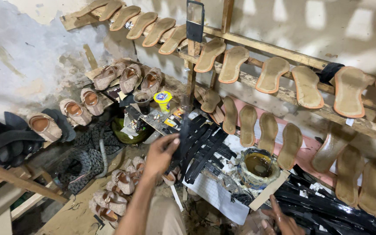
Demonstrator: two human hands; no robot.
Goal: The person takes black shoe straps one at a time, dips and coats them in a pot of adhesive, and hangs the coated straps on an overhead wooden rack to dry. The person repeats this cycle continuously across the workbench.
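Observation:
My left hand (161, 153) reaches forward and pinches the end of a black strap (183, 130) that belongs to a spread heap of black straps (203, 148) on white paper. My right hand (279, 219) rests low at the front, fingers spread, on a pile of long black strips (327, 204). Between the two hands stands a glue-crusted pot (258, 167) holding amber glue.
Tan sandal soles (275, 74) lean in rows on wooden racks along the wall. Finished beige sandals (129, 77) sit on a shelf at left, more (114, 196) lie on the floor. A yellow cup (163, 101), a dark cup (143, 102) and a green basin (129, 132) crowd the corner.

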